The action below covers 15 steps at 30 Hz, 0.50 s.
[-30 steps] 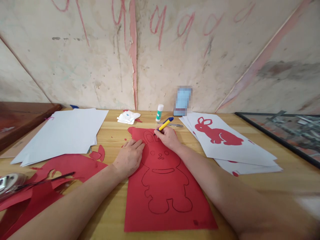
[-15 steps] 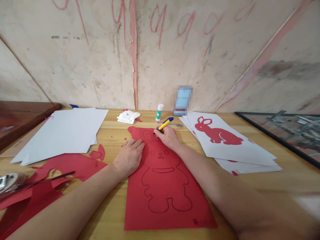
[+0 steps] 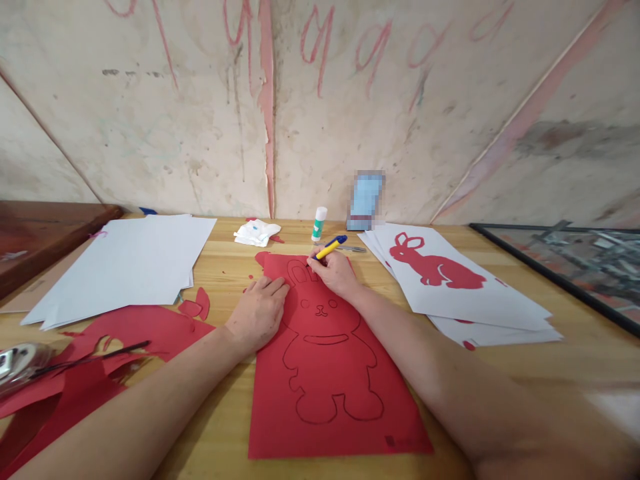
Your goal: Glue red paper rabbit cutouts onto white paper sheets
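Observation:
A sheet of red paper (image 3: 330, 373) lies lengthwise on the wooden table, with a rabbit outlined on it in dark ink. My right hand (image 3: 334, 272) is closed around a yellow pen with a blue end (image 3: 329, 249). The pen's tip meets the paper at the rabbit's ears near the top edge. My left hand (image 3: 261, 310) rests flat on the sheet's left edge beside the rabbit's head, its fingers slightly bent and holding nothing.
Behind the sheet stand a glue stick (image 3: 319, 224), a crumpled tissue (image 3: 257, 233) and a blurred phone (image 3: 366, 200). White sheets (image 3: 135, 260) lie left above red paper scraps (image 3: 150, 327). At right, a red rabbit cutout (image 3: 440, 265) sits on white paper near a black-framed window opening (image 3: 550, 280).
Both hands stay almost where they were. The pen has barely shifted at the rabbit's ears; nothing else has visibly moved.

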Each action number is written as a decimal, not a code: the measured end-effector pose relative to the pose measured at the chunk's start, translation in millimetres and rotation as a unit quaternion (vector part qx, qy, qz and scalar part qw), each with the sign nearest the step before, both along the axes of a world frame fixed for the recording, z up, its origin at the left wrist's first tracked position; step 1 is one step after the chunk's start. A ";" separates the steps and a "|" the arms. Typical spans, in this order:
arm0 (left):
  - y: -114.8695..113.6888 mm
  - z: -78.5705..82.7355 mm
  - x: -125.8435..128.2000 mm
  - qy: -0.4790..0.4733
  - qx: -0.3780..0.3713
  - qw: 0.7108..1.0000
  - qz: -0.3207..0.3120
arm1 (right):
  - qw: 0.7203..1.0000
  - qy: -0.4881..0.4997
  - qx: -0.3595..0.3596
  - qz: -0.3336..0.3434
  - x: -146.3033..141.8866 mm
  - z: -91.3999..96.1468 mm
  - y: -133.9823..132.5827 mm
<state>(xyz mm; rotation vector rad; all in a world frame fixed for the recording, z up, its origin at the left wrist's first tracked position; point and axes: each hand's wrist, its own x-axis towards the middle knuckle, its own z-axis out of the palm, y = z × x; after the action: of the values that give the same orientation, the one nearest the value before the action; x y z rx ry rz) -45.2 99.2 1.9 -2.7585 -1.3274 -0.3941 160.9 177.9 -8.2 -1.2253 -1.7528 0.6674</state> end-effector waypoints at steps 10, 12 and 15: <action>-0.1 0.3 0.1 -0.013 0.003 1.000 -0.003 | 1.000 0.001 0.001 0.007 -0.8 2.1 0.3; 0.0 0.3 0.0 -0.012 0.005 1.000 -0.003 | 1.000 0.003 -0.002 0.007 -0.9 2.1 0.7; 0.2 -0.2 -0.5 -0.008 0.006 1.000 -0.002 | 1.000 0.012 -0.009 0.002 -0.7 2.8 0.4</action>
<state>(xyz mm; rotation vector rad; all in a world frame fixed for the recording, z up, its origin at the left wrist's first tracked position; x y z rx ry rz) -45.8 99.4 1.7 -2.7549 -1.3171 -0.4233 160.2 178.3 -5.4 -1.2225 -1.7336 0.6987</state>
